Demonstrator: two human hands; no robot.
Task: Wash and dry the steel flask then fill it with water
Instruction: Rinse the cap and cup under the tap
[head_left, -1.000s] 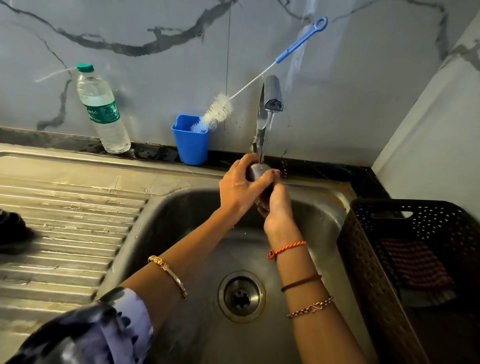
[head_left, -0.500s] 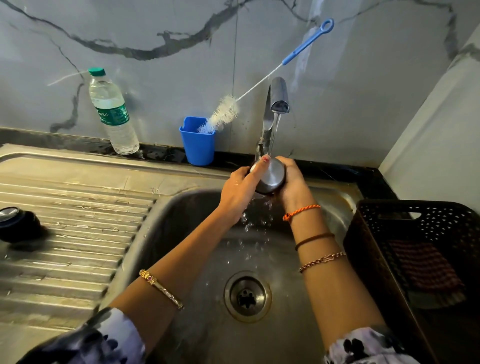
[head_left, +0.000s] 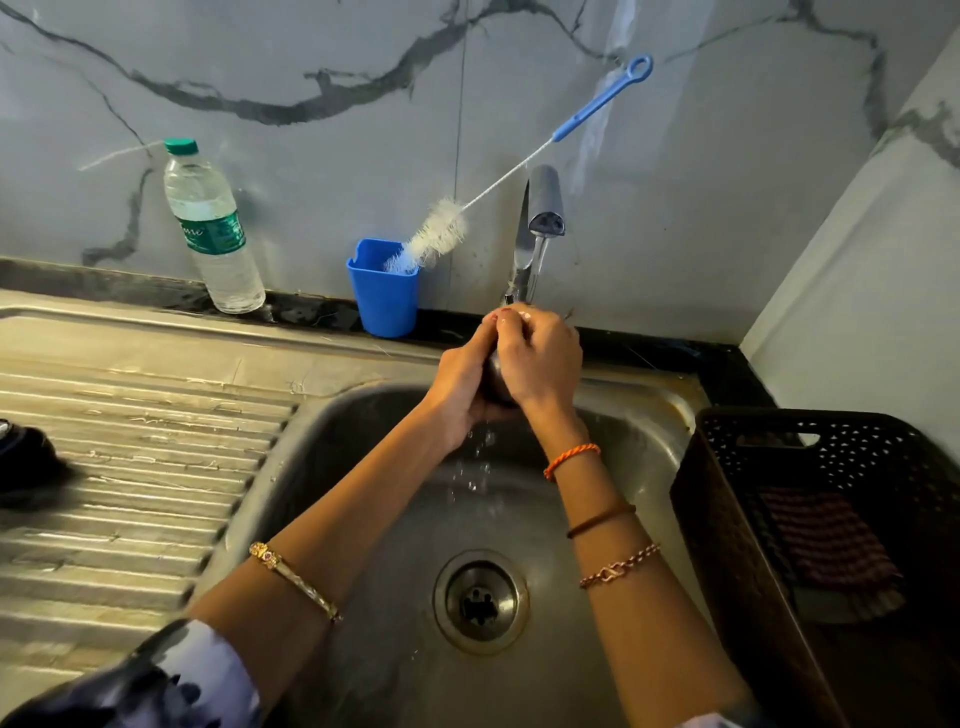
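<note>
Rinsing under way: your left hand (head_left: 460, 387) and right hand (head_left: 537, 358) both curl round the steel flask (head_left: 496, 382), mid-frame, under the running tap (head_left: 543, 208) above the sink (head_left: 639, 410). Advise turning it steadily; wet steel likely slips.

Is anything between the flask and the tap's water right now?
Yes: the right hand wraps over the top of the steel flask, under the tap, with the left hand gripping its other side. Water drips below into the sink.
</note>
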